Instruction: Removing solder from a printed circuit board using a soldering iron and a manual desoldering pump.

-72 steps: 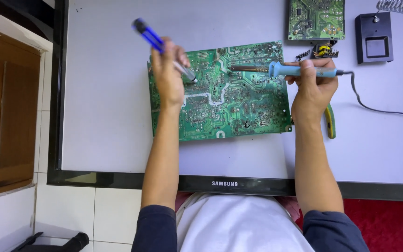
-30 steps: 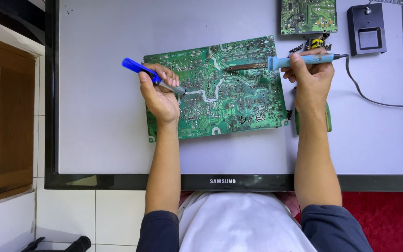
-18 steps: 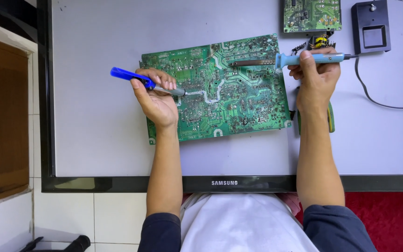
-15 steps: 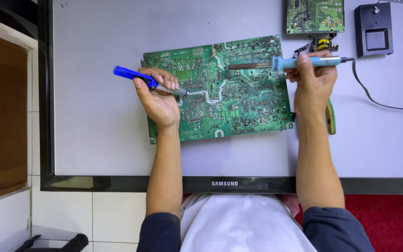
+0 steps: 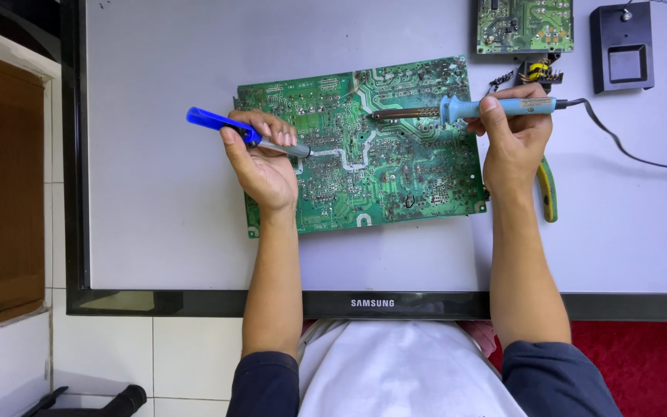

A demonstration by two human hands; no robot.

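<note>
A large green circuit board point(image 5: 380, 174) lies solder side up on a flat screen panel point(image 5: 156, 193). My left hand point(image 5: 262, 161) holds a blue-handled desoldering pump point(image 5: 229, 130), its grey tip resting on the board near a pale trace. My right hand point(image 5: 512, 131) grips a light blue soldering iron point(image 5: 496, 106) with a brown metal barrel; the barrel lies level over the board's upper middle, pointing left. The iron's black cord point(image 5: 627, 150) trails off to the right.
A smaller green board point(image 5: 525, 25) and a black soldering stand point(image 5: 621, 46) sit at the panel's far right edge. Yellow-green pliers point(image 5: 547, 189) lie beside my right wrist. A small coil part point(image 5: 536, 71) sits above my right hand. A wooden cabinet point(image 5: 1, 193) stands on the left.
My left hand tipped the pump from steep to nearly flat and brought its tip onto the board. The soldering iron stayed over the upper middle of the board.
</note>
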